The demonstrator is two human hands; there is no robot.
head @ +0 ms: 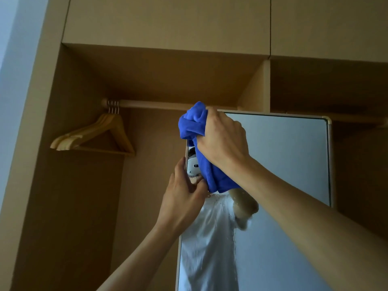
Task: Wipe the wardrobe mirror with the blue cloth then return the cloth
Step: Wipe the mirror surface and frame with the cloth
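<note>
- the right hand has its fingers curled tight round a bunched blue cloth, held up at the top left corner of the mirror.
- the cloth bulges out above and left of the fist, and a long fold hangs down below the wrist, lying against the glass.
- the left hand grips the mirror's left edge just below, fingers wrapped round the frame and thumb on the glass.
- the mirror stands upright in front of the open wardrobe, its pale frame rounded at the top right corner.
- streaks run down the lower glass.
- behind, a wooden rail spans the left compartment, with wooden hangers bunched at its left end.
</note>
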